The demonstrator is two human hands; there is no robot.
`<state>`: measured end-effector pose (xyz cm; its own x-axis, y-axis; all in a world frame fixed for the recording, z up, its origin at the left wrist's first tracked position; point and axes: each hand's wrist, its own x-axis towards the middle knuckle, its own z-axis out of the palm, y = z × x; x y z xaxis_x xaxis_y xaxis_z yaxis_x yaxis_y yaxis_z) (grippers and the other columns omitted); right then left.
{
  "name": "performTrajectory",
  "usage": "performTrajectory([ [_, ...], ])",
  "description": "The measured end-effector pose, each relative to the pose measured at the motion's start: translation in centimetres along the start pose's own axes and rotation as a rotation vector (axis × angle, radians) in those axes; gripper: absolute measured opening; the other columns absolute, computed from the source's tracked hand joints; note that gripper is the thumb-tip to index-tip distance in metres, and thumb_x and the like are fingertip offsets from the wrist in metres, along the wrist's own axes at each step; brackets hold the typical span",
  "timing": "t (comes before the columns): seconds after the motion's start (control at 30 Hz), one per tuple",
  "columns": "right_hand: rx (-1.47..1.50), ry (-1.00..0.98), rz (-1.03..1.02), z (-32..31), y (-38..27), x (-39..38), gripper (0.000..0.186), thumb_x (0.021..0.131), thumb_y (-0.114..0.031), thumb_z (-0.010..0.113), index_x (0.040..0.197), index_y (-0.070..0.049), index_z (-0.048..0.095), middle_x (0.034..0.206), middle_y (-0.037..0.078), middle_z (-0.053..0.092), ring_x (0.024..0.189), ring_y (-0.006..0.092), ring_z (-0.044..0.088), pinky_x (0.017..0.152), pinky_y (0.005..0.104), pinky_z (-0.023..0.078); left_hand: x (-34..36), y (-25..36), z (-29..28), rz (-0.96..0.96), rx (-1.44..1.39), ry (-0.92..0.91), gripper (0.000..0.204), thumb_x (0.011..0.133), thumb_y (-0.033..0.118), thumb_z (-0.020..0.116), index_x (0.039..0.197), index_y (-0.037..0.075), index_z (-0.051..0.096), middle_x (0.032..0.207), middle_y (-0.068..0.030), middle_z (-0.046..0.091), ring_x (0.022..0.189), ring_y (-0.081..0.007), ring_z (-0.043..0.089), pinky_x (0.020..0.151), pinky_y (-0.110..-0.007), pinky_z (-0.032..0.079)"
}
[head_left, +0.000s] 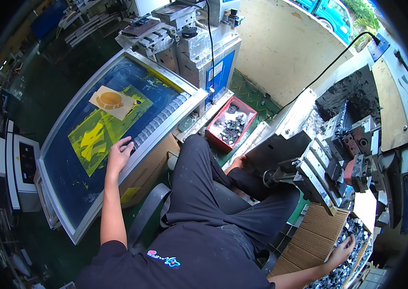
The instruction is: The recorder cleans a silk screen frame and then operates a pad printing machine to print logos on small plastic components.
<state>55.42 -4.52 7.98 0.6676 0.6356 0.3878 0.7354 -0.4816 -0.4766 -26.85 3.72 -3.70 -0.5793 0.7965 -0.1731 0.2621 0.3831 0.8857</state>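
At the left lies a large framed blue screen (64, 192) with a yellow-green patch on it. A row of small grey parts (163, 115) runs along its right-hand rim. My left hand (119, 156) is at the near end of this row, its thumb and fingers drawn together against the last parts; what they hold is too small to make out. At the lower right, my right hand (341, 251) reaches into a cardboard box (312, 236) heaped with small dark metal parts (331, 278). Its fingers are curled at the heap, and their contents are hidden.
A red bin (220, 139) with more small dark parts stands on the green floor ahead. To the right is a machine (326, 166) with metal plates and a handwheel. Another grey machine (204, 58) stands beyond the screen. My crossed legs (199, 192) lie between.
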Motion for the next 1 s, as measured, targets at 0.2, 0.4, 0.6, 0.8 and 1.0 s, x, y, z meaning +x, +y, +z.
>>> performTrajectory([
  [0.2, -0.267, -0.203, -0.002, -2.8, 7.0, -2.1, 0.039, 0.097, -0.011, 0.062, 0.136, -0.005, 0.056, 0.118, 0.018, 0.067, 0.104, 0.0287, 0.063, 0.095, 0.0372, 0.048, 0.1, 0.6, -0.4, -0.052, 0.06, 0.021, 0.039, 0.1, 0.018, 0.06, 0.131, -0.005, 0.06, 0.088, -0.0174, 0.075, 0.066, -0.0123, 0.065, 0.063, -0.024, 0.051],
  [0.4, -0.183, -0.081, 0.057, -3.3, 7.4, -4.0, 0.033, 0.086, -0.003, 0.074, 0.114, -0.007, 0.058, 0.089, 0.007, 0.058, 0.072, 0.016, 0.056, 0.066, 0.0309, 0.048, 1.2, 1.8, -1.4, 0.093, 0.483, 0.235, 0.034, 0.104, 0.023, 0.049, 0.119, -0.003, 0.066, 0.081, -0.0194, 0.072, 0.069, -0.0268, 0.068, 0.07, -0.04, 0.051],
  [0.6, -0.179, 0.028, 0.143, -3.2, 3.0, -4.6, 0.022, 0.086, -0.01, 0.075, 0.097, -0.005, 0.057, 0.075, 0.007, 0.064, 0.067, 0.0175, 0.061, 0.063, 0.0328, 0.049, -0.5, 14.2, 6.5, 0.347, 0.099, 0.114, 0.044, 0.106, 0.035, 0.053, 0.087, -0.003, 0.068, 0.067, -0.0017, 0.056, 0.061, -0.0112, 0.047, 0.06, -0.029, 0.041],
  [0.8, 0.005, 0.222, 0.214, -6.0, 3.9, -4.9, 0.027, 0.097, -0.024, 0.07, 0.091, -0.001, 0.057, 0.085, 0.006, 0.056, 0.068, 0.0137, 0.054, 0.063, 0.0285, 0.046, -8.1, 25.1, 19.6, 0.761, -0.118, -0.34, 0.013, 0.09, 0.009, 0.073, 0.102, 0.004, 0.075, 0.09, -0.0048, 0.073, 0.078, -0.0094, 0.064, 0.065, -0.025, 0.043],
  [1.0, 0.398, 0.414, 0.175, -5.5, -1.0, -4.7, 0.03, 0.104, -0.016, 0.059, 0.133, -0.008, 0.055, 0.085, 0.0, 0.062, 0.067, 0.0043, 0.045, 0.058, 0.0167, 0.035, -15.2, 32.6, 28.6, 1.214, -0.218, -0.687, 0.021, 0.085, 0.011, 0.076, 0.106, 0.004, 0.073, 0.099, -0.0109, 0.071, 0.095, -0.0282, 0.066, 0.086, -0.038, 0.052],
])
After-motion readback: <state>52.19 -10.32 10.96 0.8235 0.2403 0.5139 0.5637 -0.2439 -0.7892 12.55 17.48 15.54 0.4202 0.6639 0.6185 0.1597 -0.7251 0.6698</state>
